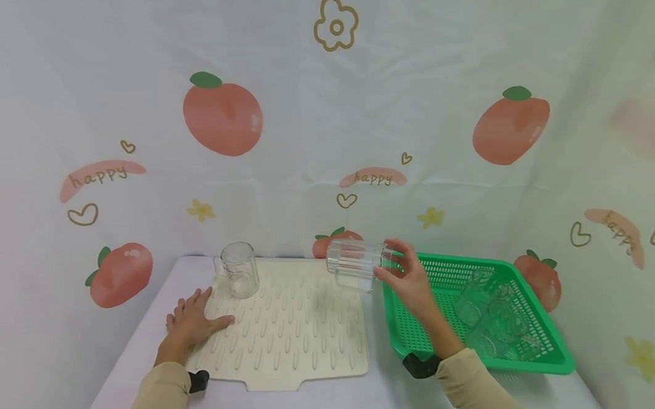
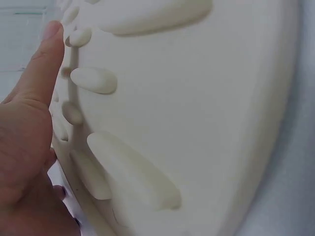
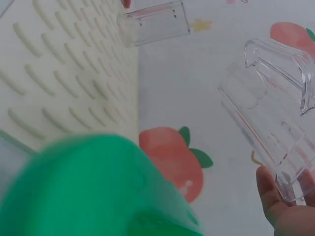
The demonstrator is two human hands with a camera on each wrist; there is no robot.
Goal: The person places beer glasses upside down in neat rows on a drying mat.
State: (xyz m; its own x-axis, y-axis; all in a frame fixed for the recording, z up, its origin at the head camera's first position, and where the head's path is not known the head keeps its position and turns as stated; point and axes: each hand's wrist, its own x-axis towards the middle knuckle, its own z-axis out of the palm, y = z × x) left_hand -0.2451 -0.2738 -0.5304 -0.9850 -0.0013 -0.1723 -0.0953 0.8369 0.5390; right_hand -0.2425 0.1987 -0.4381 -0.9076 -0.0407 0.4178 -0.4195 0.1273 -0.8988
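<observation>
My right hand [image 1: 412, 280] grips a clear mug [image 1: 353, 262] at one end, fingers and thumb around it. That mug lies sideways in the air above the back right corner of a cream ribbed drying mat [image 1: 290, 336]; its handle [image 3: 283, 56] shows in the right wrist view. My left hand [image 1: 191, 323] rests on the mat's left edge with fingers spread and thumb [image 2: 42, 69] stretched out over the ridges. Just behind it, another clear mug [image 1: 241, 274] stands upright at the mat's back left, handle to the left.
A green plastic basket [image 1: 560, 353] stands right of the mat, under my right forearm, with several clear mugs [image 1: 495, 322] lying in its right side. Its blurred rim [image 3: 98, 182] fills the lower right wrist view. A printed curtain [image 1: 301, 119] hangs behind the white table [image 1: 338, 408].
</observation>
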